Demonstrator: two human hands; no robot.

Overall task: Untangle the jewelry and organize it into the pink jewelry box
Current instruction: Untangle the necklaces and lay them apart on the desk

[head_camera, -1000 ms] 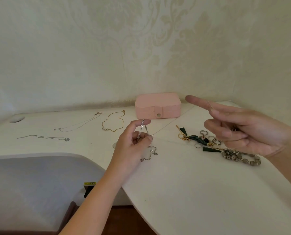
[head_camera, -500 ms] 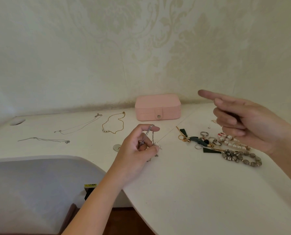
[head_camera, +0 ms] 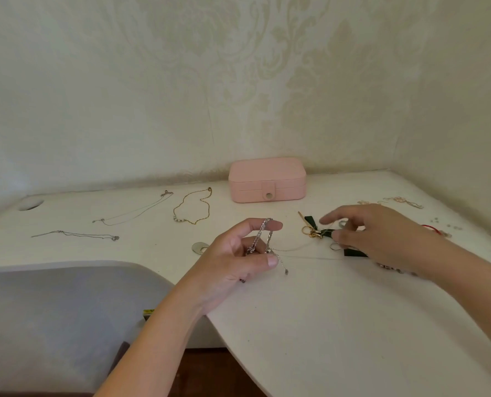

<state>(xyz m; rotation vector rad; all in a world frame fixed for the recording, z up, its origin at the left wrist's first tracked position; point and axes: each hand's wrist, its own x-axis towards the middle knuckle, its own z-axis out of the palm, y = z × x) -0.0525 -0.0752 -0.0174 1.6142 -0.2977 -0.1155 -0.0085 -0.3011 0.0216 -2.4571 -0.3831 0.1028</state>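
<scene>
The pink jewelry box (head_camera: 267,180) stands closed at the back of the surface (head_camera: 324,310), near the wall; its snap tab is fastened, so what is inside does not show. The left hand (head_camera: 232,262) has a narrow grip on a silver chain (head_camera: 262,230), which hangs over the index finger, with the thumb below it. The right hand (head_camera: 381,233) is blurred above the tangled pile (head_camera: 314,232); I cannot tell its grip. A gold necklace (head_camera: 194,207) lies left of the box.
</scene>
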